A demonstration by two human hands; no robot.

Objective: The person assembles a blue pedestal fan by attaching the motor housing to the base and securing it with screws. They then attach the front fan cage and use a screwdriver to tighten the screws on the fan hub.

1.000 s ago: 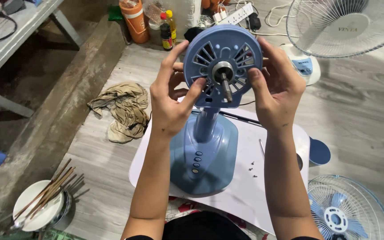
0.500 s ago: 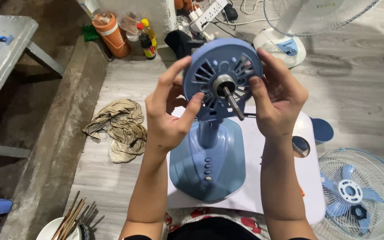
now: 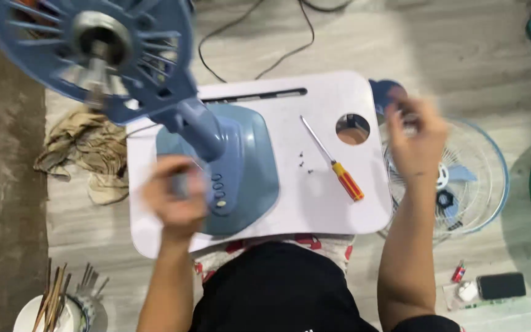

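The blue fan [image 3: 216, 160] stands on the left half of the white counter [image 3: 339, 209], its motor head [image 3: 99, 55] tilted past the far left corner. The left hand [image 3: 176, 200], blurred, curls loosely at the base's left edge by the buttons; whether it grips anything I cannot tell. Steady the base there. Tiny screws [image 3: 304, 162] and a screwdriver [image 3: 333, 161] lie mid-counter; best keep them undisturbed. The right hand [image 3: 416, 138] hovers past the right edge, fingers pinched on something blurred.

white lap tray [image 3: 278, 92] on wood floor [image 3: 437, 43] | on tray: blue fan base [image 3: 247, 166], screwdriver [image 3: 333, 161], 3 sm screws [image 3: 303, 162] | floor: rag [image 3: 84, 150], phone [image 3: 500, 285]
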